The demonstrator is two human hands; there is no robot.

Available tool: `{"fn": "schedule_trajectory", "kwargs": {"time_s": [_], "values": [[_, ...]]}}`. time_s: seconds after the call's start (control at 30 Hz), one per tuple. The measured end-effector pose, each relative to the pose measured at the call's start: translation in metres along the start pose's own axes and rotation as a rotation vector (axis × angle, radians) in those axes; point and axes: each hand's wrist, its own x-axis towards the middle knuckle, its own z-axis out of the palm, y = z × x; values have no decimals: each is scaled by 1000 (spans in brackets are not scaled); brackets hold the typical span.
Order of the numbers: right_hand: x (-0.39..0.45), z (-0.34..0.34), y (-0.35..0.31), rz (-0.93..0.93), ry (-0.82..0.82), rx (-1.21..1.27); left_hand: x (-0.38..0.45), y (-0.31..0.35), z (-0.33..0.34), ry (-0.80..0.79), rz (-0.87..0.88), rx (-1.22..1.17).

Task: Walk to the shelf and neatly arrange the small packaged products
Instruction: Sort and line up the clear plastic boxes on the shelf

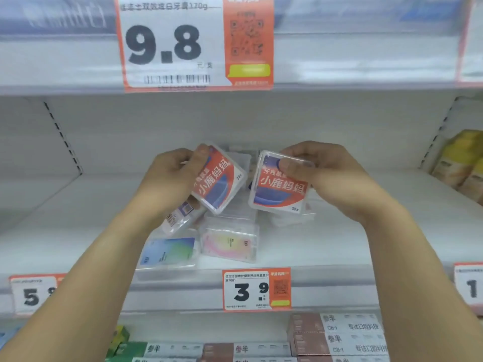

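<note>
The left hand point(171, 176) is gripping a clear plastic floss-pick box with a red and blue label point(218, 178), fingers curled round its upper left corner, tilting it so that its label is leaning to the right. The right hand point(326, 176) is pinching a second box of the same kind point(279, 188) at its top edge, thumb lying across the lid, and holding it nearly upright. Both boxes are hanging above the white shelf point(65, 226), just beside each other but apart. What is packed inside them is hiding behind the labels.

Beneath the hands, more small clear boxes are lying loosely on the shelf: one with a barcode sticker point(177, 218) is leaning under the left-hand box, one with a pink and yellow insert point(230, 241) is sitting tilted in the middle, and one with a blue-green card point(168, 253) is lying flat near the front edge. Further clear boxes are stacking behind them, too blurred to tell apart.

A price tag reading 3.9 point(256, 290) is hanging on the shelf's front rail, and a large 9.8 tag point(196, 43) is hanging on the rail above.
</note>
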Motion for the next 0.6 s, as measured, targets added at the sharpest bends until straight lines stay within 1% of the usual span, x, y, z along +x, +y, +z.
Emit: {"fn": "schedule_trajectory", "kwargs": {"time_s": [0.07,0.1,0.2,0.27,0.3,0.33,0.4,0.43,0.5,0.57,0.6], "values": [[-2,2,0,6,-59,82,-3,2,1,-80,-24,-60],[-3,3,1,9,-80,109,-5,4,3,-157,-34,-112],[-6,3,7,27,-118,166,-11,8,9,-472,-52,-278],[-8,0,9,62,-152,175,-15,11,16,-613,-8,-239],[-11,-4,9,72,-161,159,-17,14,22,-646,39,-194],[-15,-10,8,75,-151,132,-21,18,30,-643,87,-150],[-23,-27,7,71,-73,54,-29,27,51,-601,160,-74],[-28,-38,7,72,-17,-4,-31,27,65,-562,207,11],[-39,-63,14,105,93,-159,-31,19,94,-450,340,275],[-47,-94,31,187,226,-327,-30,9,120,-333,489,451],[-51,-111,42,243,317,-389,-29,7,131,-303,523,511]]}}
